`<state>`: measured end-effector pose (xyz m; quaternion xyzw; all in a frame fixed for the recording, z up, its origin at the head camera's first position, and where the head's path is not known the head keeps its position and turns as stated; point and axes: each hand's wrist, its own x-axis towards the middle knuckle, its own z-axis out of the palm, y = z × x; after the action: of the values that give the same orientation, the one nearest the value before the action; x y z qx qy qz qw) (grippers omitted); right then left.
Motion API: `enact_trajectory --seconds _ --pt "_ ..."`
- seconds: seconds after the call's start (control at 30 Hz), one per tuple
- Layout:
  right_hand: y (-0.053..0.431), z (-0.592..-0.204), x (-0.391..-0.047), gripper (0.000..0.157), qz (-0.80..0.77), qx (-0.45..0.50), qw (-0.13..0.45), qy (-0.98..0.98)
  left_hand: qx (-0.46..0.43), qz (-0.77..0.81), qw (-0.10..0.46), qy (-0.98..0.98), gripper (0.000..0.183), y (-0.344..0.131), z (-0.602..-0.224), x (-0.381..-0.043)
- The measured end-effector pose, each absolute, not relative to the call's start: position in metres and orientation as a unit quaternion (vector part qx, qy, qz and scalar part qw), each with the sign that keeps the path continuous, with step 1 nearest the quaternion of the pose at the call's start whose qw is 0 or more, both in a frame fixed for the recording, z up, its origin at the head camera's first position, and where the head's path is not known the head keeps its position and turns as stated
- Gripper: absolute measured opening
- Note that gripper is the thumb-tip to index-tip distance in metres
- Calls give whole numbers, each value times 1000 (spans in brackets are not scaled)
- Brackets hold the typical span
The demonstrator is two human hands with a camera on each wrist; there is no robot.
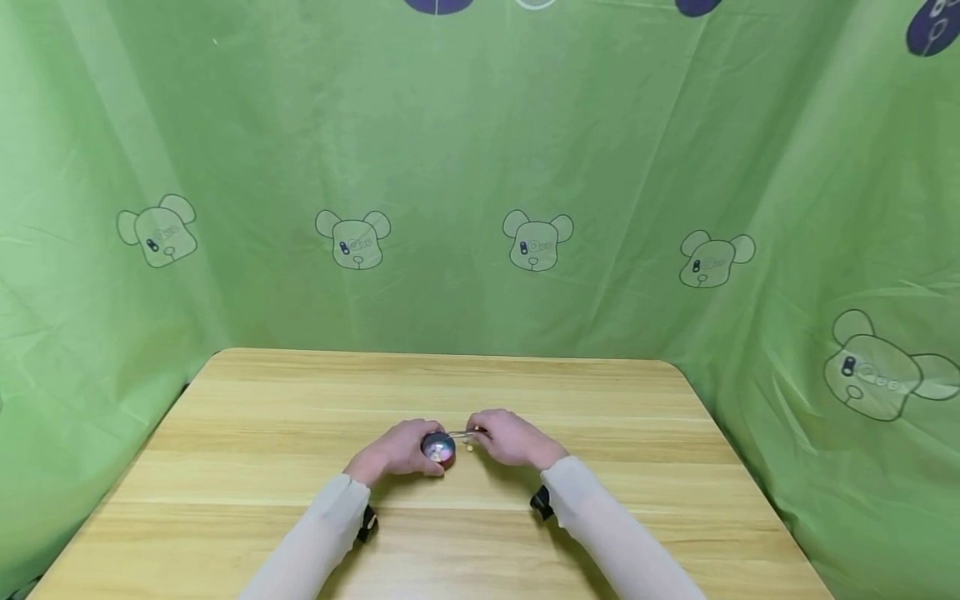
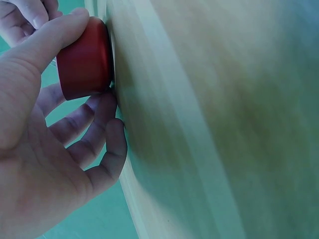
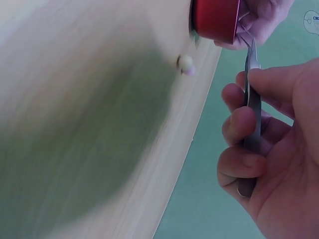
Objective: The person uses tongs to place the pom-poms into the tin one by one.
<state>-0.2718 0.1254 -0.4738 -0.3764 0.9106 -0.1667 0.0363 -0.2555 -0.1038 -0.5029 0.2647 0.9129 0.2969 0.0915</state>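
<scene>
My left hand [image 1: 397, 451] grips a small red metal cup [image 2: 85, 59] on the table, its thumb at the rim and fingers round the far side. Inside the cup's shiny bowl lie several small pale and pink pieces, seen in the head view. A pair of metal tweezers [image 3: 253, 99] is held in my right hand [image 1: 516, 438], thumb on one side and curled fingers on the other. The tweezers' tips reach the cup's rim; what they may pinch is hidden. Small round beads [image 3: 186, 64], pale and lilac, lie on the table beside the cup, below the right hand.
The wood-grain table [image 1: 480, 550] stretches around both hands. Behind it and along its sides hangs a green curtain [image 1: 450, 308] printed with bear heads. Dark wrist devices [image 1: 542, 503] sit under both light sleeves, close above the tabletop.
</scene>
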Motion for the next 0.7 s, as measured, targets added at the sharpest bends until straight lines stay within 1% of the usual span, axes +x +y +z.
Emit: enact_trajectory --seconds 0.47,0.7 --pt "154 -477 -274 11 -166 -357 24 919 253 292 98 917 50 -104 -502 -257" --pt "164 -478 -271 10 -165 -357 37 919 254 294 99 916 50 -103 -503 -255"
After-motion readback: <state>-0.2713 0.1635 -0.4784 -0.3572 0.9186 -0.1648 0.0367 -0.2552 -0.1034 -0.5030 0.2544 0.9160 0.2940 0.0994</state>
